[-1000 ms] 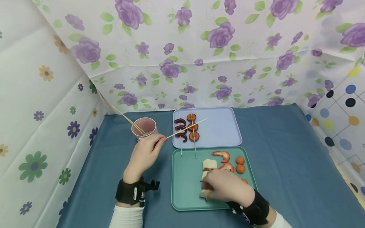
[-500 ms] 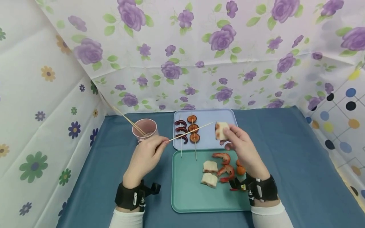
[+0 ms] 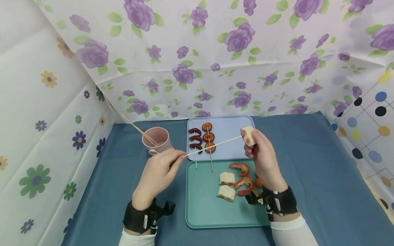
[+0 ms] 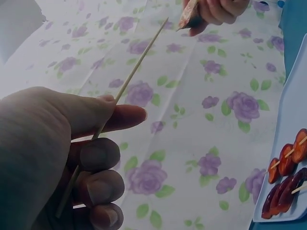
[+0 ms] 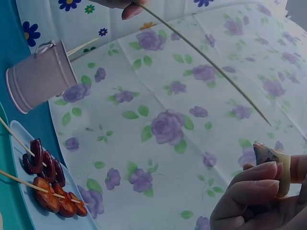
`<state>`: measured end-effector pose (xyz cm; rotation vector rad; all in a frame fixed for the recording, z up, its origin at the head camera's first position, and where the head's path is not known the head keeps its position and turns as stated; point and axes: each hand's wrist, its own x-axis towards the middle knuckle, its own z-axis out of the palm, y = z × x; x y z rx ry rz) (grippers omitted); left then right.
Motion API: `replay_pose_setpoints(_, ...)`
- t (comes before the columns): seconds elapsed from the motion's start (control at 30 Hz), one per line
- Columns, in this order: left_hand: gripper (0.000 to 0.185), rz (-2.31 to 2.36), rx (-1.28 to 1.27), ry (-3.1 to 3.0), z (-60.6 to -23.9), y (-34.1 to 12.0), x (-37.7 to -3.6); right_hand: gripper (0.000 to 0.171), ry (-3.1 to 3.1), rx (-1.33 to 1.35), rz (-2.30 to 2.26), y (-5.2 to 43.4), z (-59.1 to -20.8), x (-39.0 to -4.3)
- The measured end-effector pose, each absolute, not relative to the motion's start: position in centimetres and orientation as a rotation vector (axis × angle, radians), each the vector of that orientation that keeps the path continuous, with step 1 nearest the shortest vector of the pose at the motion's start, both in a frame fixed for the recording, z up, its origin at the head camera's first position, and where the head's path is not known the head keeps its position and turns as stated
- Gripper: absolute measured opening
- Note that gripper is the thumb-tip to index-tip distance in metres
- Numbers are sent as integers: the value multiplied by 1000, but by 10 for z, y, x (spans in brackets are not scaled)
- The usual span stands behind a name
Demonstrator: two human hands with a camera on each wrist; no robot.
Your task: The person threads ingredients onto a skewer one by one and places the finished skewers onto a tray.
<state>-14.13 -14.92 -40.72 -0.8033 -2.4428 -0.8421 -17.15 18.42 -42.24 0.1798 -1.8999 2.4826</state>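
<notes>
My left hand [image 3: 158, 174] pinches a thin bamboo skewer [image 3: 215, 145] near one end, the other fingers curled around its lower part in the left wrist view. The skewer points right and slightly up over the pale lilac tray [image 3: 235, 124]. Between thumb and fingers, my right hand [image 3: 265, 159] holds a white food piece [image 3: 248, 135] with a browned side. In the head view the tip meets the piece's left edge; the right wrist view shows a gap between tip and piece [image 5: 284, 178]. Two similar white pieces [image 3: 227, 186] lie on the green tray [image 3: 203, 212].
Shrimp [image 3: 245, 183] and orange balls [image 3: 259, 182] share the green tray, partly under the right wrist. Across the lilac tray lie a skewer of dark red curls [image 3: 195, 138] and one of round brown slices [image 3: 209, 137]. A pink cup [image 3: 147, 143] holds more skewers.
My right hand has picked a white piece off the green tray, lifted it, and turned it toward the skewer tip. The left hand has shifted slightly right and down with the skewer.
</notes>
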Motion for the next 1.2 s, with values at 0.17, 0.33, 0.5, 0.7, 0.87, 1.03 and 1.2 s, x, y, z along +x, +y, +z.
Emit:
replay_pose_setpoints(0.17,10,-824,-833,-2458,-407,-144,-140,44,-1908,192,2457,185,-422,-170)
replay_pose_setpoints(0.33,10,-812,-823,-2474,-407,-141,-140,42,-1937,163,2429,184,-420,-169)
replay_pose_setpoints(0.5,10,-800,-823,-2484,-408,-141,-141,40,-1959,128,2398,182,-420,-169)
replay_pose_setpoints(0.7,9,-792,-819,-2486,-409,-140,-141,39,-1987,91,2338,180,-419,-169)
replay_pose_setpoints(0.87,8,-780,-823,-2475,-410,-140,-140,38,-2028,54,2278,176,-418,-167)
replay_pose_setpoints(1.03,6,-759,-835,-2435,-411,-139,-141,41,-1989,61,2311,171,-418,-164)
replay_pose_setpoints(1.2,8,-743,-842,-2381,-410,-138,-141,36,-1952,86,2329,166,-418,-162)
